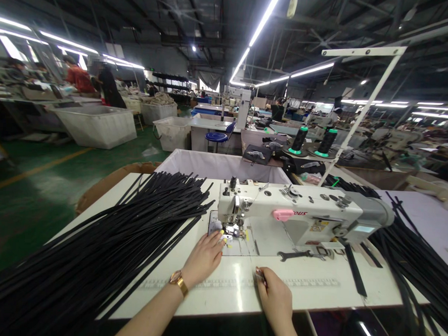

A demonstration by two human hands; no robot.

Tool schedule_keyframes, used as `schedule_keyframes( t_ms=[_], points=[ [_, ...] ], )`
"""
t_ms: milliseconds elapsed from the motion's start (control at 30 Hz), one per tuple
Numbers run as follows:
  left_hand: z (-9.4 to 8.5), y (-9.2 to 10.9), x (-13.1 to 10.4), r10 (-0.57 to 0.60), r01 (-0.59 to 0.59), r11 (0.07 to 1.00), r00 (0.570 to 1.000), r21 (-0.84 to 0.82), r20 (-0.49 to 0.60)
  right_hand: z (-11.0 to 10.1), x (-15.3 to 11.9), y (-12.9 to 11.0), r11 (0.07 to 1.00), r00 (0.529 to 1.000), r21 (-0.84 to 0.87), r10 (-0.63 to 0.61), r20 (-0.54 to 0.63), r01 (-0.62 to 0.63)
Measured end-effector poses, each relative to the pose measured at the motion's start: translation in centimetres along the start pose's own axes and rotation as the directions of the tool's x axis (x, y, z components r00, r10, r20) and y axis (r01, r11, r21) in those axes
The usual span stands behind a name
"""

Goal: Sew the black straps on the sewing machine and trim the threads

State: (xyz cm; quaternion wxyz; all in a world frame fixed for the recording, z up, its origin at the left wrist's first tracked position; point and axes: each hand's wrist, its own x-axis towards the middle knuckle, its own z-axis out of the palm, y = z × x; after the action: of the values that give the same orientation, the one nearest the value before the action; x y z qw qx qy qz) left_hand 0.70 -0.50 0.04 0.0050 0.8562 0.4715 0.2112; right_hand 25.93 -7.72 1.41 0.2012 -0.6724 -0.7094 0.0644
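Note:
A white sewing machine (292, 208) stands on the pale table, its needle area lit. Close to the needle, my left hand (205, 254) lies with its fingers extended on the machine's plate. My right hand (276, 294) is closed near the table's front edge, around a small dark object that I cannot make out. Left of the machine spreads a large bundle of black strips (132, 228). A wrench (296, 255) rests below the machine arm, and a printed ruler (311, 282) runs along the table front.
More black strips (401, 265) hang over the table's right side. Two black thread cones (299, 140) stand behind the machine. A lined bin (224, 165) is against the table's back edge. Other people and large white bins (99, 125) are farther off.

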Motion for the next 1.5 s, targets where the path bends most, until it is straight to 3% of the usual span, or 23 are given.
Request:
schedule_keyframes(
  t_ms=[533,1000,1133,1233,1367,1500],
  points=[
    [0.2,0.1,-0.2,-0.081,0.081,0.997,0.995,-0.01,-0.061,0.1,0.0,-0.1,1.0,0.999,-0.005,0.019,0.038,-0.019],
    [0.0,0.1,-0.3,-0.073,0.07,0.997,0.993,-0.041,-0.093,0.3,0.1,0.1,1.0,1.0,-0.008,0.01,0.026,-0.009],
    [0.3,0.0,-0.3,-0.051,0.049,0.998,0.996,-0.026,-0.077,0.1,0.0,-0.3,0.999,1.0,0.04,0.016,-0.005,-0.016],
    [1.1,-0.5,-0.5,-0.013,0.011,1.0,0.997,-0.019,-0.081,-0.2,-1.1,-0.1,0.983,0.999,0.185,0.023,-0.038,-0.016],
    [3.3,-2.4,-0.7,0.059,-0.063,0.997,0.992,-0.034,-0.113,-1.7,-4.3,3.2,0.932,0.98,0.353,0.144,-0.139,-0.087],
    [5.1,-4.2,-0.7,0.116,-0.122,0.991,0.988,-0.053,-0.099,-5.1,-10.0,10.2,0.93,0.908,0.23,0.34,-0.243,-0.287]
  ],
)
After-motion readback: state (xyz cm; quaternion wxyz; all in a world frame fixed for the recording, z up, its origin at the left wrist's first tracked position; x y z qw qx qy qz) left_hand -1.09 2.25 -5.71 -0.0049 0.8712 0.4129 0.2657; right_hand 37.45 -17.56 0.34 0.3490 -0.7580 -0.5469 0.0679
